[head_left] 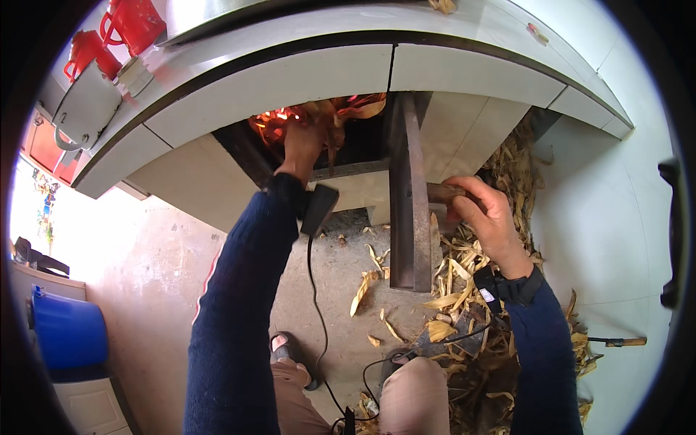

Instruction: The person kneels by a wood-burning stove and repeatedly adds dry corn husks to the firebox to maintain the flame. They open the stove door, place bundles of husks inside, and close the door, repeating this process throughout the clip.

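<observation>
My left hand (303, 145) reaches into the firebox opening of a tiled stove (261, 81), gripping dry corn husks (333, 142). Beside those fingers glow orange embers (265, 124), and another curled husk (370, 107) lies at the back of the opening. The hand's far side is partly hidden by the husks and the dark interior. With my right hand (492, 223) I hold the wooden handle (443, 192) of the metal firebox door (406, 228). That door stands swung outward, edge towards me, to the right of the opening.
Loose corn husks (457, 277) cover the floor at right, with a wooden-handled tool (625, 342) beyond. Black cables (315, 293) run from both wrists. On the stove top stand a metal pot (87, 103) and red jugs (136, 27). A blue bucket (70, 329) is at left.
</observation>
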A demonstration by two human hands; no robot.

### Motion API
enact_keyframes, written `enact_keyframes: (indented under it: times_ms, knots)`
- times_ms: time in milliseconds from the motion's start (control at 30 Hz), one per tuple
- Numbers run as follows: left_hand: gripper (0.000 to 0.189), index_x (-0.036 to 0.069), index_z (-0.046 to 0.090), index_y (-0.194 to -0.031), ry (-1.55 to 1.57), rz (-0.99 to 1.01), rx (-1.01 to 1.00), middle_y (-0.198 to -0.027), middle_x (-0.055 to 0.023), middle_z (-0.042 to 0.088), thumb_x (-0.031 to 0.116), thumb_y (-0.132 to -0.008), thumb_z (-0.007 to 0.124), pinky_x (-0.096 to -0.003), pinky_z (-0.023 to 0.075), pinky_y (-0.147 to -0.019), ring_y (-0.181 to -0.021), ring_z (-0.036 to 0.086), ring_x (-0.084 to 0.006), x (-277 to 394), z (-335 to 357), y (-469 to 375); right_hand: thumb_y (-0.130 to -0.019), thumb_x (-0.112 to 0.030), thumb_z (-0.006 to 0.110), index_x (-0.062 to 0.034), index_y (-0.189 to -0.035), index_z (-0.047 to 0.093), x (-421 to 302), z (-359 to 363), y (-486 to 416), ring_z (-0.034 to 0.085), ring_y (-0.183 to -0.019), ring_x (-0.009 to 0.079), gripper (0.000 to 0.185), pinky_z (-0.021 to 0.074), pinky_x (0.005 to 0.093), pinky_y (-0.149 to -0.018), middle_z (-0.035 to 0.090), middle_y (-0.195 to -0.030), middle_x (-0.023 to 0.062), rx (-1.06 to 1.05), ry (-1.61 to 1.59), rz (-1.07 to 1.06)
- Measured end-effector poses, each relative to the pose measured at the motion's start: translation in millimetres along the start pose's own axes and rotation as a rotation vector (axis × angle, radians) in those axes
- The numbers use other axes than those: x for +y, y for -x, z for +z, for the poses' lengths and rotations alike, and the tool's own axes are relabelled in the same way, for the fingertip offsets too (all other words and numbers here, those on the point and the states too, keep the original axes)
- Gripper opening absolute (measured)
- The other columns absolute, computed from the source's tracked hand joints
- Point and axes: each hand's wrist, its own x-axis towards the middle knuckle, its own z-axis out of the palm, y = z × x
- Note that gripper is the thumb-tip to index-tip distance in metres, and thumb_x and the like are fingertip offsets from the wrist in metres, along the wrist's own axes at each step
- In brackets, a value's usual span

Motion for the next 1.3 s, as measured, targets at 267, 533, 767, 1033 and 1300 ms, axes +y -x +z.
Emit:
enact_keyframes:
  times_ms: [267,533,767,1033,1300]
  knots:
    - [0.049,0.004,0.051,-0.118,-0.345,0.237,0.212,-0.087,-0.0128,0.065,0.016,-0.074,0.068,-0.0302,0.0489,-0.073,-0.081,0.063,-0.0223,6,32,39,-0.091,-0.016,0.053,0.0035,-0.109,0.055,2,1,1,0.055,-0.072,0.0087,0.027,0.0463,0.023,-0.068,0.062,-0.084,0.0048,0.006,-0.019,-0.016]
    - [0.038,-0.002,0.052,-0.115,0.0,0.155,-0.001,-0.102,-0.0121,0.062,0.009,-0.08,0.059,-0.0273,0.0477,-0.076,-0.086,0.06,-0.0171,13,29,14,-0.089,-0.012,0.053,0.0041,-0.109,0.055,2,4,2,0.055,-0.068,0.0087,0.025,0.0459,0.0229,-0.065,0.061,-0.08,0.0045,0.033,-0.023,-0.019]
    - [0.035,0.004,0.049,-0.122,0.237,-0.171,0.096,-0.12,-0.0064,0.052,0.006,-0.087,0.053,-0.0261,0.0466,-0.079,-0.099,0.056,-0.0151,94,-41,250,-0.088,-0.015,0.056,0.002,-0.103,0.058,-14,36,-4,0.053,-0.063,0.0071,0.023,0.0422,0.0218,-0.057,0.058,-0.072,0.0026,0.032,0.13,-0.03]
    - [0.019,0.006,0.058,-0.105,0.424,-0.398,0.519,-0.108,-0.0046,0.059,0.003,-0.087,0.053,-0.0255,0.0461,-0.077,-0.095,0.057,-0.0146,67,-58,362,-0.079,-0.036,0.064,0.0007,-0.077,0.058,-2,118,-70,0.056,-0.052,0.014,0.038,0.0445,0.0283,-0.052,0.058,-0.059,0.0061,0.092,0.161,-0.001]
    - [0.014,0.006,0.059,-0.099,0.582,-0.407,0.445,-0.1,-0.0024,0.06,0.004,-0.087,0.053,-0.0239,0.0465,-0.073,-0.088,0.058,-0.011,51,-78,363,-0.074,-0.042,0.066,0.0022,-0.069,0.057,-11,148,-98,0.057,-0.059,0.0289,0.046,0.0449,0.0372,-0.059,0.06,-0.064,0.0165,0.275,0.368,0.066]
